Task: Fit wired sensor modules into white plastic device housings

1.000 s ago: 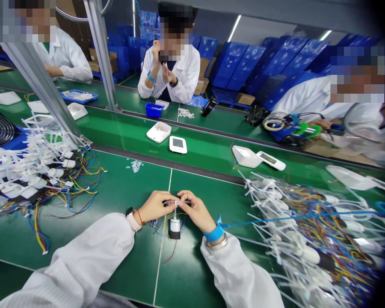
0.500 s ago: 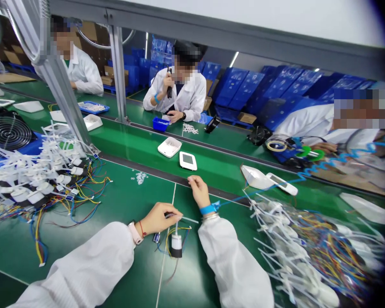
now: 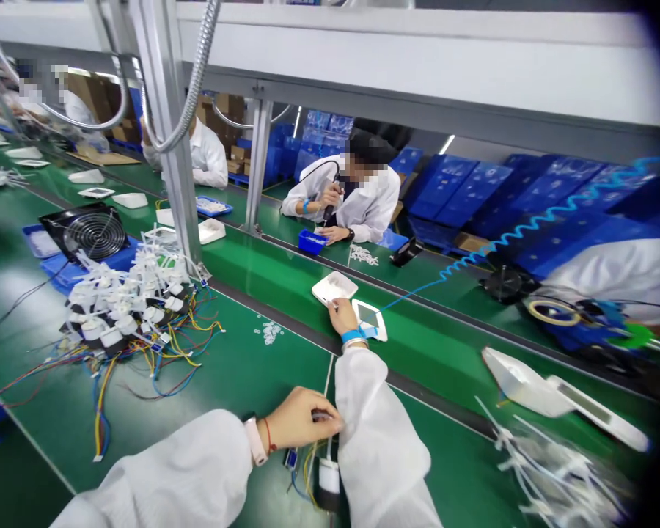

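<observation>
My right hand (image 3: 344, 319) reaches out over the green conveyor belt (image 3: 275, 268), fingertips at the near edge of a white plastic housing (image 3: 334, 287). Beside it lies a white device with a small screen (image 3: 369, 320). My left hand (image 3: 300, 418) stays low over the bench, pinching a thin white cable tie (image 3: 322, 416), partly hidden behind my right sleeve. Under it stands a white and black cylindrical part (image 3: 328, 484) with coloured wires and a small blue connector (image 3: 291, 460).
A heap of wired white parts with cable ties (image 3: 126, 308) lies left, another (image 3: 555, 469) lower right. Small white rings (image 3: 270, 332) lie on the bench. A co-worker (image 3: 341, 198) sits across the belt beside a blue bin (image 3: 312, 242). A metal post (image 3: 168, 132) stands beyond.
My hands have separated: the right has moved forward onto the belt, while the left stays near the wired part. The view has swung upward and shows more of the far side.
</observation>
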A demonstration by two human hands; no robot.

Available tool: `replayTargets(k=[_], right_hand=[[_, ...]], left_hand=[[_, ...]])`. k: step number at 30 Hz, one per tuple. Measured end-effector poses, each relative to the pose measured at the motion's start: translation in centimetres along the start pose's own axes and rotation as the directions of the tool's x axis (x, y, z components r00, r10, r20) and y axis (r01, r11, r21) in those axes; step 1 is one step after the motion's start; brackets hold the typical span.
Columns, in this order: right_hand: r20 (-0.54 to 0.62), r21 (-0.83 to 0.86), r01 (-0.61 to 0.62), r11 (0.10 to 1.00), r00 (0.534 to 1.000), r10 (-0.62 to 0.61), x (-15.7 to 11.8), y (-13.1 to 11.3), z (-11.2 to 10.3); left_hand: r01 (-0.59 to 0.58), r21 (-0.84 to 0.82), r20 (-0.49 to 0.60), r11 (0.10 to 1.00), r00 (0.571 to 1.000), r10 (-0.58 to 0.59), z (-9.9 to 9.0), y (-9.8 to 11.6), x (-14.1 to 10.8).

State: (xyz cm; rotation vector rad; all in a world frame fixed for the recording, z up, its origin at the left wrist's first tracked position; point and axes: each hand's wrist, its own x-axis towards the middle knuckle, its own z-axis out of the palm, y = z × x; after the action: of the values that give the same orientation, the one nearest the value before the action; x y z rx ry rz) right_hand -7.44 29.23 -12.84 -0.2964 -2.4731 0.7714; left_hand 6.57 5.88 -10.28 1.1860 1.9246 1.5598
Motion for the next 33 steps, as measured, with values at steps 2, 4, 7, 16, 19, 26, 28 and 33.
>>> replayTargets(k=[2,4,7,16,19,26,28,33], right_hand=[[-0.01,-0.012,0.029,1.0,1.0,-0.029,-0.8,-0.2,-0.5],[-0.016,-0.007,0.074,0.997,0.997,-0.074,-2.2,-0.9,-1.3],[-0.022,0.011,0.137,0.991,0.99,-0.137,-5.3,-2.4,-3.2],[0.105,-0.021,0.283,0.959,0.954,-0.28,-19.8,-7.4,-10.5],[0.23,-0.026,0.249,0.968,0.944,-0.237,-23.5,-8.3,-11.5],[0.154,0.315,0.125,0.941,0.971,-0.181,-25.7,-13.1,-13.2],[0.199,0.531,0.05,0.846,0.963,-0.182,-25.9,-15.6,-13.1],[0.525,0.737,-0.397,0.547,0.846,-0.093,-26.1,-18.7,-12.4]], left_hand=[[-0.029,0.017,0.03,0.999,0.999,0.029,0.0,-0.2,0.0],[-0.066,0.066,0.053,0.996,0.997,0.063,-0.1,-0.4,0.0],[-0.124,0.164,0.075,0.979,0.991,0.113,-0.9,-0.1,-0.1],[-0.282,0.523,0.258,0.804,0.952,0.167,-3.8,7.7,-3.2],[-0.38,0.662,0.356,0.646,0.918,0.175,-4.9,10.9,-4.5],[-0.374,0.669,0.42,0.642,0.903,0.089,-6.9,15.0,-3.5],[-0.308,0.529,0.491,0.791,0.871,0.01,-7.3,15.7,-2.5],[0.084,0.075,0.732,0.994,0.672,-0.112,-8.6,16.1,-0.3]])
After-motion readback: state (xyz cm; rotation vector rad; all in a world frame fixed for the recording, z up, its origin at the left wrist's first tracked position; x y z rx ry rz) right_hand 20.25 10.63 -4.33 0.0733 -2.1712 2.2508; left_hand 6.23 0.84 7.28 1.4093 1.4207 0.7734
